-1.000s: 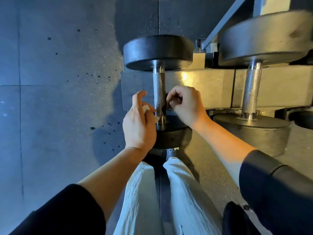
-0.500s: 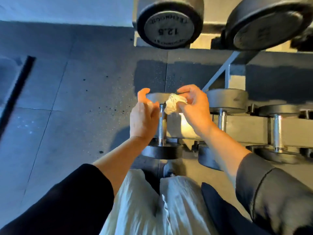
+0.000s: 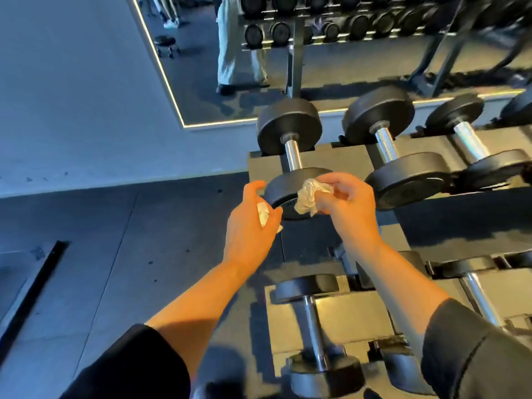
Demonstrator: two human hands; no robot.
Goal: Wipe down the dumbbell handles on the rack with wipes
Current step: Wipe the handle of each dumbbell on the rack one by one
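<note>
My right hand [image 3: 349, 205] grips a crumpled white wipe [image 3: 308, 197] in front of the near head of the leftmost dumbbell [image 3: 290, 131] on the rack's upper tier. That dumbbell's chrome handle [image 3: 293, 154] is bare and untouched. My left hand [image 3: 250, 226] hovers just left of the same head and holds a small white scrap [image 3: 262, 213] between thumb and fingers. On the tier below lies another dumbbell [image 3: 312, 321] with a chrome handle.
More black dumbbells [image 3: 385, 145] fill the upper tier to the right. The rack [image 3: 334, 156] stands against a mirror [image 3: 201, 67] that reflects a second rack and a person's legs. Dark rubber floor [image 3: 115, 254] lies to the left, with a black bar [image 3: 31, 292] on it.
The view has risen from the low tier to the upper tier. Both hands left the lower dumbbell's handle and lifted; the right hand now carries the wipe up by the upper dumbbell's head.
</note>
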